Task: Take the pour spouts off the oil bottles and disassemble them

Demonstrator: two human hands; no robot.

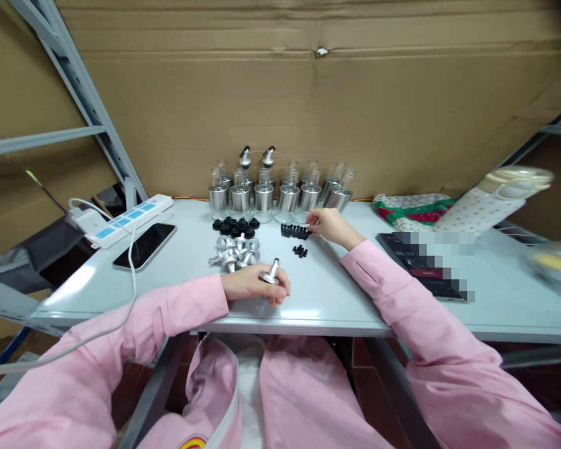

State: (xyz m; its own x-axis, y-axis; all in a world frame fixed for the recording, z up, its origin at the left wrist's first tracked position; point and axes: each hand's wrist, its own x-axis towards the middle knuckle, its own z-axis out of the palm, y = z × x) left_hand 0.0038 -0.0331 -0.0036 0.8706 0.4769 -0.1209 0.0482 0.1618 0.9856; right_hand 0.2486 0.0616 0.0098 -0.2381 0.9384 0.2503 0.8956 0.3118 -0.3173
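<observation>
My left hand (257,284) is closed around a silver pourer spout (272,273), its narrow stem pointing up. Just behind that hand lies a pile of similar silver spout parts (236,252), with several black stopper pieces (234,226) beyond it. My right hand (330,226) reaches over the table, its fingertips pinched at the right end of a row of small black caps (294,231). Whether a cap is between those fingertips I cannot make out. A few smaller black pieces (300,251) lie in front of the row.
Glass bottles with steel sleeves (264,198) stand at the back, two with black-tipped pourers. At left are a power strip (133,218), a phone (144,246) and a cable crossing my left sleeve. To the right lie another phone (421,268) and a dotted white tumbler (484,202).
</observation>
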